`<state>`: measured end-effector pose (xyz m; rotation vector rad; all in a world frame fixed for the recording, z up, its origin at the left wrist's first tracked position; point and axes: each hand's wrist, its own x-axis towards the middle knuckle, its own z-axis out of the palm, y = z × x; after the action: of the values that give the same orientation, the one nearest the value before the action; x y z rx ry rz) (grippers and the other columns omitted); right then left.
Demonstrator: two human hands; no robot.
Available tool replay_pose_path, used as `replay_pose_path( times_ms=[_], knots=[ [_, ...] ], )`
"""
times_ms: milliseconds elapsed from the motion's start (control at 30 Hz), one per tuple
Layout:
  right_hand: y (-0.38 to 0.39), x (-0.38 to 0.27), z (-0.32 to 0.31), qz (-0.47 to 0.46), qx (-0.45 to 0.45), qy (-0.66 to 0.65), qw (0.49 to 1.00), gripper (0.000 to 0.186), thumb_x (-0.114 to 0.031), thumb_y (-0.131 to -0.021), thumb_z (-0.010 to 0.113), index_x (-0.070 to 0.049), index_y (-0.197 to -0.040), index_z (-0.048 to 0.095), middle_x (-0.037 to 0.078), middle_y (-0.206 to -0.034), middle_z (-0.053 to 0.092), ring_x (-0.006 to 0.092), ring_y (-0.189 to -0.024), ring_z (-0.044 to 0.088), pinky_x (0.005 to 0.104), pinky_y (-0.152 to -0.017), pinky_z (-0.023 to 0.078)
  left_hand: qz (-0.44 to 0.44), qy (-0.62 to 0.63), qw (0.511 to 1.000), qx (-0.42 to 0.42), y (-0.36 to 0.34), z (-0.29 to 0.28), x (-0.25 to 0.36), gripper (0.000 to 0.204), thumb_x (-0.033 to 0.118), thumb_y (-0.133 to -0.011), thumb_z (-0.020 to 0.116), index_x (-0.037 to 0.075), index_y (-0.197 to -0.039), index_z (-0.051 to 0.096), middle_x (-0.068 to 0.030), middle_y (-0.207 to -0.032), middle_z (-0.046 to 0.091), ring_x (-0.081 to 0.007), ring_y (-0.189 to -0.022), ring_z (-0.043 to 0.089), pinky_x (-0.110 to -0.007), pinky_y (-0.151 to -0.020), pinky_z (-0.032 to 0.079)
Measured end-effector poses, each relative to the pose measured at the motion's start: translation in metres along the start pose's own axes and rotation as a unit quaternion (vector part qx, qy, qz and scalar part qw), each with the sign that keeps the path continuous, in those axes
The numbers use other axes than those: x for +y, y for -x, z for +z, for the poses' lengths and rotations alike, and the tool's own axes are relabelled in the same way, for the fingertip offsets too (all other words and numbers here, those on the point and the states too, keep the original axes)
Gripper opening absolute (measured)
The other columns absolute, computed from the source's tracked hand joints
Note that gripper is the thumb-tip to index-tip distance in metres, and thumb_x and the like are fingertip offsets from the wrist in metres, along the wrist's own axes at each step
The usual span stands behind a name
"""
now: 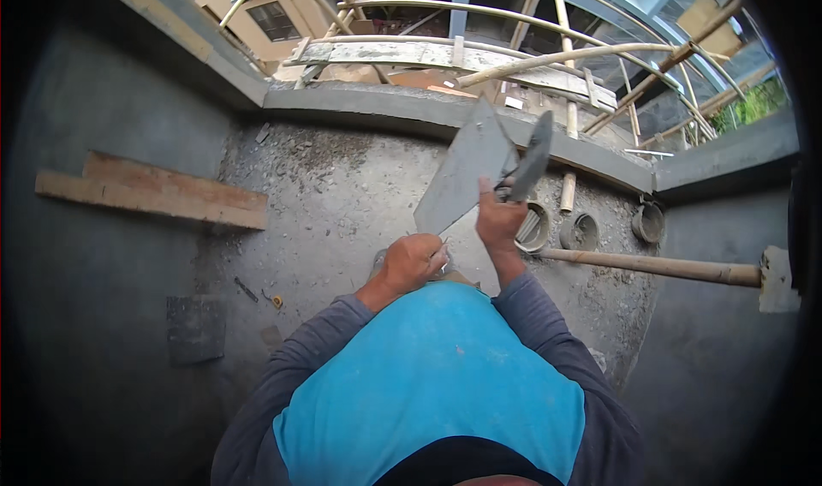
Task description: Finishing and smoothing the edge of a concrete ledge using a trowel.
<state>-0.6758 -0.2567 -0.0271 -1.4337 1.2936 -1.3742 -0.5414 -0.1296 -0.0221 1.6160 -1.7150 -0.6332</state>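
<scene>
My left hand (413,263) is closed in a fist in front of my body, apparently around the handle of a broad grey trowel (462,169), its blade pointing up and away. Close on the right, my right hand (502,222) is raised and wrapped around a narrower grey plastering float (538,154), seen nearly edge-on. The two tools are side by side, their edges overlapping in view; whether they touch I cannot tell. Most of both handles is hidden by my fingers.
A low cement wall (360,109) runs ahead, with bamboo scaffolding (565,49) beyond. Buckets (580,231) stand at right, near a long wooden pole (651,265). Planks (154,193) jut at left. A dark square sheet (195,330) and a tape measure (276,301) lie lower left.
</scene>
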Motion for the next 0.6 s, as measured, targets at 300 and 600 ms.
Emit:
replay_pose_path(
  times_ms=[300, 600],
  knots=[
    [-0.011, 0.035, -0.052, 0.033, -0.135, -0.015, 0.99, 0.014, -0.004, -0.088, 0.069, 0.004, -0.1, 0.066, 0.004, -0.092, 0.068, 0.011, -0.08, 0.062, 0.0259, -0.072, 0.049, -0.411, 0.468, 0.738, 0.26, 0.07, -0.025, -0.091, 0.032, 0.025, -0.099, 0.044, 0.002, -0.118, 0.055, -0.0101, -0.094, 0.063, -0.0106, -0.06, 0.053, -0.029, -0.062, 0.051],
    [0.01, 0.041, -0.004, -0.051, -0.286, 0.04, 0.956, 0.013, -0.006, -0.084, 0.074, 0.0, -0.094, 0.069, 0.003, -0.083, 0.067, 0.0109, -0.077, 0.059, 0.0273, -0.071, 0.047, -0.31, 0.649, 0.604, 0.343, 0.102, -0.012, -0.101, 0.017, 0.012, -0.089, 0.045, 0.009, -0.103, 0.054, -0.0042, -0.07, 0.052, -0.014, -0.06, 0.049, -0.03, -0.058, 0.045]
  ],
)
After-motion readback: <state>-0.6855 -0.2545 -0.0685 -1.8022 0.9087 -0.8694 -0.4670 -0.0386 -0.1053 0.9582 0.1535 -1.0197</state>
